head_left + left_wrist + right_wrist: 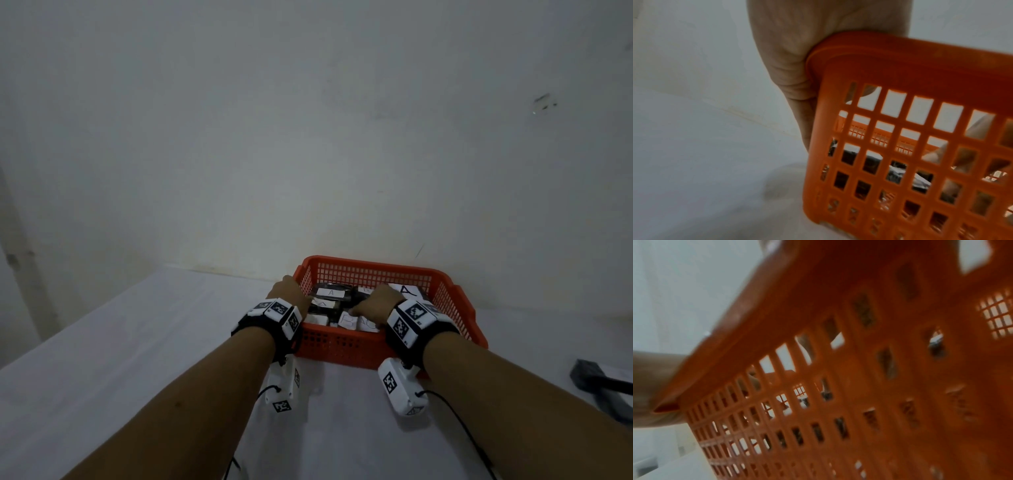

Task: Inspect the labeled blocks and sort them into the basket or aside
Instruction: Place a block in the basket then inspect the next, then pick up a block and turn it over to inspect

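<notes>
An orange mesh basket (370,265) stands on the white table against the wall. It holds several dark blocks with white paper labels; one label reads A (330,293), another A (407,290) lies at the back right. My left hand (286,291) grips the basket's near left corner. In the left wrist view the rim (900,65) presses into the palm (787,56). My right hand (375,303) reaches down inside the basket onto the blocks; its fingers are hidden. The right wrist view is a blurred close-up of the basket wall (859,321).
A dark flat object (603,380) lies on the table at the right edge. The wall stands directly behind the basket. White tabletop (137,342) stretches to the left and in front of the basket.
</notes>
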`<state>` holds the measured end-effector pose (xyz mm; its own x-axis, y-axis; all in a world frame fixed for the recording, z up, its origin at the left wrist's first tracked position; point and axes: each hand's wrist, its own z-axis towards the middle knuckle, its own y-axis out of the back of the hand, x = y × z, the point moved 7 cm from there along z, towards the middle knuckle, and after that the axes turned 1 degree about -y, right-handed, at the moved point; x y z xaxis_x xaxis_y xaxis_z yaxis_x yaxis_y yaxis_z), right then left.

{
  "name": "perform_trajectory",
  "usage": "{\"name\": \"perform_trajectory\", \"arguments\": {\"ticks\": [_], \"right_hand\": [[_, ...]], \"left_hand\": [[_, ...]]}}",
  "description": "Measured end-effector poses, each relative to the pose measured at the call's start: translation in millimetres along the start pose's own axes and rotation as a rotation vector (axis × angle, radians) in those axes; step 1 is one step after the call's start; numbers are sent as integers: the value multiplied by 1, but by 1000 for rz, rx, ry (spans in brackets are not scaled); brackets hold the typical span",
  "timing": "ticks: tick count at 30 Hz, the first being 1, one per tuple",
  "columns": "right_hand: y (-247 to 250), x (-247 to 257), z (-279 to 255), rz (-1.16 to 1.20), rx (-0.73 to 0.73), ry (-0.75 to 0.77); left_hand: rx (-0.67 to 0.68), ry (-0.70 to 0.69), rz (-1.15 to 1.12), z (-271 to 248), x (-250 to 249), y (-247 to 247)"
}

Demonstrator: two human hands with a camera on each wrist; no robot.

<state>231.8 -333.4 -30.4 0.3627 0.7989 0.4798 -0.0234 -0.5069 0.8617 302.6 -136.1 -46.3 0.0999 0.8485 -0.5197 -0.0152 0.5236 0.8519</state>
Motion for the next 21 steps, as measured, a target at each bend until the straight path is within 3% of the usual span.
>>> {"name": "perform_trajectory", "arguments": {"ticks": [5, 8, 14, 21], "right_hand": [[46, 4, -45, -188, -155, 141], [67, -6, -77, -212, -201, 198], [96, -43, -142, -125, -200, 264], [99, -98, -201, -140, -161, 244]], "left_hand": [[54, -8, 38, -8, -9, 13], [-43, -39, 143, -20, -22, 36], [-127, -309, 91, -64, -83, 55], [-65, -648, 106, -155, -149, 23]]}}
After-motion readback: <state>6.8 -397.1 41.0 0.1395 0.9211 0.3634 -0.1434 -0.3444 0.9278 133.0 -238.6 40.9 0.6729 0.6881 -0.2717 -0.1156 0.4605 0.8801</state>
